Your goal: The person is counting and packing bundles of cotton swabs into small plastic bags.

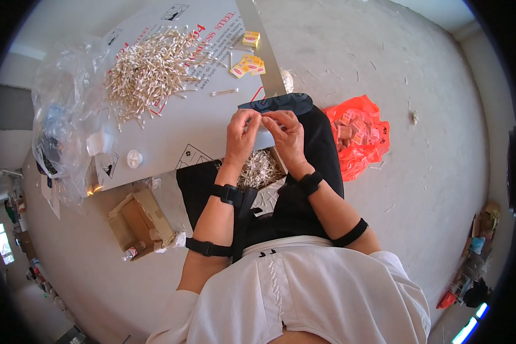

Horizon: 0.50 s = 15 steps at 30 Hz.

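My left hand point(242, 136) and my right hand point(288, 137) meet at the fingertips, just past the table's near edge. Thumbs and forefingers are pinched together, and whatever they hold is too small and hidden to name. Below them, between my forearms, an open box point(280, 160) full of cotton swabs point(258, 170) rests at my lap. On the table, to the left of my hands, lies a large loose pile of cotton swabs point(152, 74). A single cotton swab point(225, 92) lies apart from it. Beyond are small yellow cards point(248, 66) and a small yellow box point(251, 39).
A clear plastic bag point(69, 97) hangs over the left end of the steel-topped table point(160, 135). Near it stands a small round white container point(134, 159). On the floor are an open cardboard box point(140, 223) and, at right, a red plastic bag point(361, 150) holding small packs.
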### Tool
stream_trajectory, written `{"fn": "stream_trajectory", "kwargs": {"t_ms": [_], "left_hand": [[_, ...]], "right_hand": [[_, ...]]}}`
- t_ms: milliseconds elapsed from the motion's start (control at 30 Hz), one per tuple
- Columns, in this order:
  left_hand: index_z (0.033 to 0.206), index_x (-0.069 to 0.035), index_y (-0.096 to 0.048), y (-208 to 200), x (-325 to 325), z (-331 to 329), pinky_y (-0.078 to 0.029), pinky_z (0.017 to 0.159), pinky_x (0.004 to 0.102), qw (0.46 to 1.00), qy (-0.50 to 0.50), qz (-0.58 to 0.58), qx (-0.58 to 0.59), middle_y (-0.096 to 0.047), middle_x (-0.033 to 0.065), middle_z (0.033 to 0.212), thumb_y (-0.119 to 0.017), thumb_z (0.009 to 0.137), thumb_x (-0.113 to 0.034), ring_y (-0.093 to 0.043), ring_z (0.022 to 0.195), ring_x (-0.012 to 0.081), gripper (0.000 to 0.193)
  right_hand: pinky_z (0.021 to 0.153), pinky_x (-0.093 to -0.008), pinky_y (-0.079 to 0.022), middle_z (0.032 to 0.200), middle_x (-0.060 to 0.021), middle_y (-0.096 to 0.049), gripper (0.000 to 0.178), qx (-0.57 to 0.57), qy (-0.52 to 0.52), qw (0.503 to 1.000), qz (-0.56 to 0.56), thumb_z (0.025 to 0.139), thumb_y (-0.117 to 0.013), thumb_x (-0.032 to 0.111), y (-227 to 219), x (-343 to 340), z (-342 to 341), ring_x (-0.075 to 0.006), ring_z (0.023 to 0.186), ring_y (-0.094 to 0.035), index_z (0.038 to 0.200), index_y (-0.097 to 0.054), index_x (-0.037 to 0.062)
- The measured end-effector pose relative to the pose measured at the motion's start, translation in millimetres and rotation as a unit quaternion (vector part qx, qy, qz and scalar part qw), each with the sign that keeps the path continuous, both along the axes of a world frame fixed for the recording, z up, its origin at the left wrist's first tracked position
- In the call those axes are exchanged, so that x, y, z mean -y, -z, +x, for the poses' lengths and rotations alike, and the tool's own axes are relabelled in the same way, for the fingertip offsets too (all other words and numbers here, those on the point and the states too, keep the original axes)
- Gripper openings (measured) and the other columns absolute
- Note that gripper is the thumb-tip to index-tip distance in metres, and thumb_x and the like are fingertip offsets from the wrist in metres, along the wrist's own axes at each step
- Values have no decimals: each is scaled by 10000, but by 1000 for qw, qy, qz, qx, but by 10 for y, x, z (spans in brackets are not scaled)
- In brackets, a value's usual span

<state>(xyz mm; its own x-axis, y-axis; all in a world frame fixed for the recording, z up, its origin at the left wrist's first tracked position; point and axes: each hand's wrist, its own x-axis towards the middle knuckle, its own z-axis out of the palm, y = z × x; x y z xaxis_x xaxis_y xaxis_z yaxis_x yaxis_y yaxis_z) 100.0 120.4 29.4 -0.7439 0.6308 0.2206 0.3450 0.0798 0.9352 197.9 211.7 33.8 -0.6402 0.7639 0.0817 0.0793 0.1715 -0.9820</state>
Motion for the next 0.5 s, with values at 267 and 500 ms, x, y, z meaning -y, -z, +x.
{"fn": "stream_trajectory", "kwargs": {"t_ms": [267, 500], "left_hand": [[923, -1, -631, 213, -9, 64, -480, 685, 268, 996, -11, 37, 78, -655, 64, 830, -586, 975, -171, -610, 765, 135, 183], [990, -20, -673, 93, 58, 98, -445, 680, 200, 982, -4, 58, 180, -652, -23, 877, -607, 934, -118, -538, 753, 36, 131]], "right_hand": [[713, -264, -453, 913, -44, -624, 175, -47, -7, 995, -91, 858, -741, 200, 196, 51, -23, -129, 857, -574, 981, -743, 75], [704, -239, -436, 907, -1, -605, 186, -76, -36, 986, -143, 813, -771, 132, 109, -25, 70, -91, 829, -535, 987, -737, 76]]}}
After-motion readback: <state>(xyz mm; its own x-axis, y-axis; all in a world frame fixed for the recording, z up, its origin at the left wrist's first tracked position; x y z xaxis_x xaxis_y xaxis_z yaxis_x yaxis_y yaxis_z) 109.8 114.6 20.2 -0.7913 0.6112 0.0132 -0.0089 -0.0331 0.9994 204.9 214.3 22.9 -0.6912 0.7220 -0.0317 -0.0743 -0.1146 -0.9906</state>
